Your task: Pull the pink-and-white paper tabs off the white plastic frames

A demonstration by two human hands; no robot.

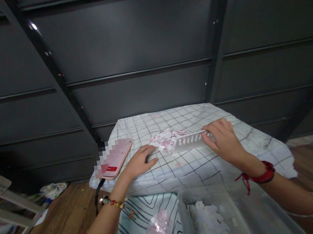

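Plainly, the bin holds white pieces, the right hand a basket.

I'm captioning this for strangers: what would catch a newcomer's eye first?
First, the heap of pink and white scraps on the checked cloth, by the left hand. The right hand grips a white slotted piece beside it. Nearer the camera, a box holds white bits.

The right hand grips a white slotted basket beside pink-and-white scraps.

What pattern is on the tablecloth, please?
The white tablecloth shows dark grid lines, best in head view.
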